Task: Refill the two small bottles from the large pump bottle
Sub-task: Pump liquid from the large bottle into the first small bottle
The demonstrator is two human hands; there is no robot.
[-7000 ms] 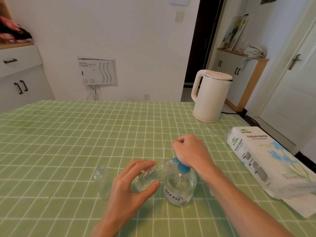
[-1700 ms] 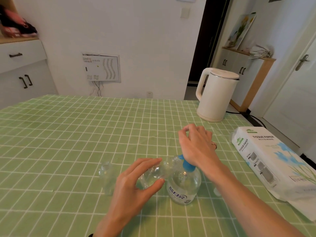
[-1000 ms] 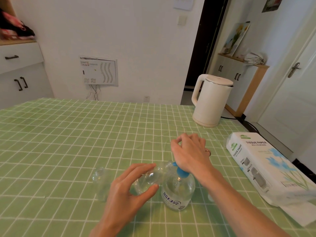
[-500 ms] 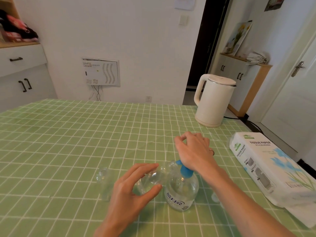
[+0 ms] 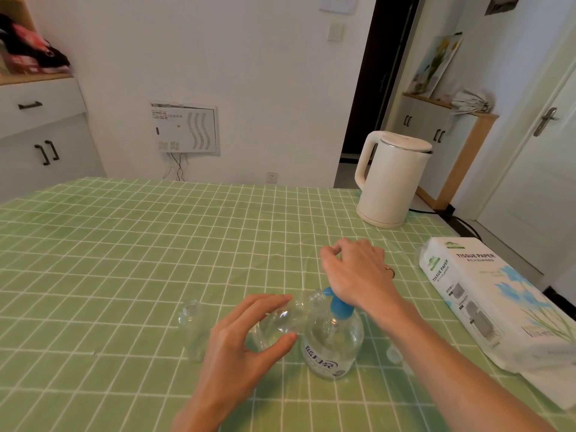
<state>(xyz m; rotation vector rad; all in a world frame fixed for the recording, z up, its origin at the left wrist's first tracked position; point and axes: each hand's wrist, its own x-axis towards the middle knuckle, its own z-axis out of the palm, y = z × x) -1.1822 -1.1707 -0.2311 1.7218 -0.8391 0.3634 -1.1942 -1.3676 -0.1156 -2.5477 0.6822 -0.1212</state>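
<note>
While the right hand (image 5: 355, 272) presses down with its palm on the blue pump head (image 5: 339, 307) of the large pump bottle (image 5: 332, 344), its fingers curl loosely forward over the nozzle, so its grip is a downward press on the pump top rather than a wrap around the bottle. The forearm runs in from the lower right, crossing low over the desk (image 5: 124, 244). The left hand (image 5: 243, 347) reaches in from the bottom edge, thumb and fingers clasped around a small clear bottle (image 5: 280, 319), which is tilted with its mouth against the pump's spout; this grip is closed on that bottle. The large pump bottle stands upright on the green checked cloth, near the front middle of the desk. A second small clear bottle (image 5: 191, 325) stands upright just left of the left hand, apart from it.

To the right, a pack of tissue paper (image 5: 486, 300) lies along the desk's right edge, near the right forearm but not touching it. A white kettle (image 5: 392, 179) stands at the far right corner, well apart from the hands. The whole left and far portion of the desk is bare cloth, with open room for moving. A small clear cap-like item (image 5: 393, 353) lies just under the right forearm; what it is cannot be told.
</note>
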